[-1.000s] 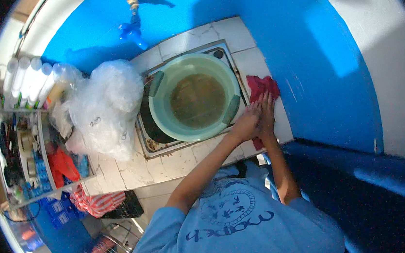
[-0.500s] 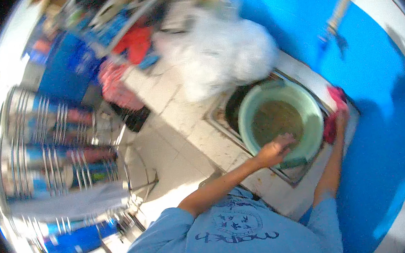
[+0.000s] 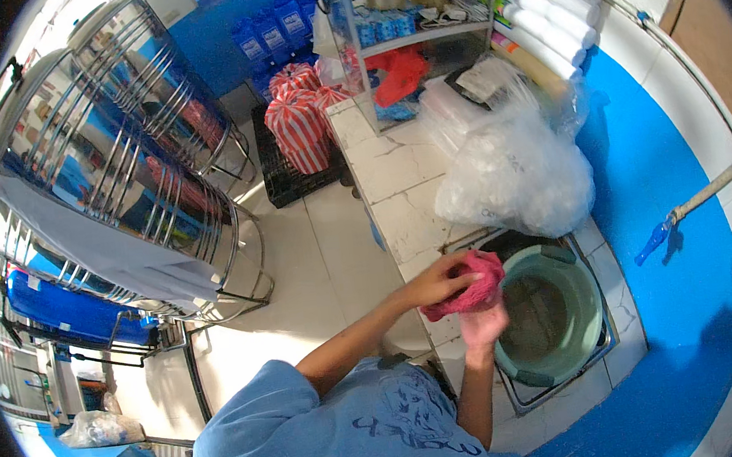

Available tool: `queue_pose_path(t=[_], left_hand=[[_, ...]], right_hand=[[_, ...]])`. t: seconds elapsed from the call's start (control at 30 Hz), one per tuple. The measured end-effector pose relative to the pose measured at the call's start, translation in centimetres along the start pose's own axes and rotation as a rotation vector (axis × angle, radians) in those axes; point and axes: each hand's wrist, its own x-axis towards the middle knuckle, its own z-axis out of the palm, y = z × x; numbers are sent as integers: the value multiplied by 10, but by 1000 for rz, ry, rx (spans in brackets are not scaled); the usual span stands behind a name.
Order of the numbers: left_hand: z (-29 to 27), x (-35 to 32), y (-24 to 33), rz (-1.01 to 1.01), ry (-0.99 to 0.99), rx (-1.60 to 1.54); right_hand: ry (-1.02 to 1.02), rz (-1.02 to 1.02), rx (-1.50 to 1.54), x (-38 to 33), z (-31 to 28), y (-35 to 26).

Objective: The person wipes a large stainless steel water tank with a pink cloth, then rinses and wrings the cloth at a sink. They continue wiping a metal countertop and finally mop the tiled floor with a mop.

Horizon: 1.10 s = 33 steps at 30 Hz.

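Note:
Both of my hands hold a pink cloth (image 3: 476,287) bunched up just left of a green basin (image 3: 587,313). My left hand (image 3: 438,280) grips the cloth from the left and above. My right hand (image 3: 484,327) holds it from underneath. The basin holds murky water (image 3: 540,317) and sits in a sink set into a white tiled counter (image 3: 397,181). My blue shirt fills the lower middle of the view.
A big clear plastic bag (image 3: 515,174) lies on the counter beyond the basin. A blue tap (image 3: 659,237) sticks out of the blue wall at right. Large steel tanks in racks (image 3: 113,165) stand at left. Red-striped bags (image 3: 303,124) and a shelf rack (image 3: 417,30) are farther back.
The view has swung round to the left. The pink cloth, earlier at the basin's far edge under my right hand, is now lifted and held in both hands at the basin's near side.

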Motion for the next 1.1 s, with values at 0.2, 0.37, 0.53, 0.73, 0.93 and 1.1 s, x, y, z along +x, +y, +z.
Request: queue_pose_path(t=[0.2, 0.37, 0.53, 0.73, 0.93, 1.1], left_hand=[[-109, -77, 39, 93, 346, 6], [-164, -112, 39, 57, 666, -310], [-256, -145, 28, 24, 763, -416], [-315, -163, 9, 111, 799, -238], [-357, -181, 23, 132, 822, -393], [-364, -177, 32, 137, 714, -117]], right_hand=[[-12, 376, -566, 60, 52, 78], [-347, 286, -1300, 103, 104, 123], [-281, 30, -1154, 148, 129, 154], [-165, 21, -920, 182, 115, 189], [-317, 198, -1319, 208, 101, 216], [-488, 463, -1582, 249, 76, 253]])
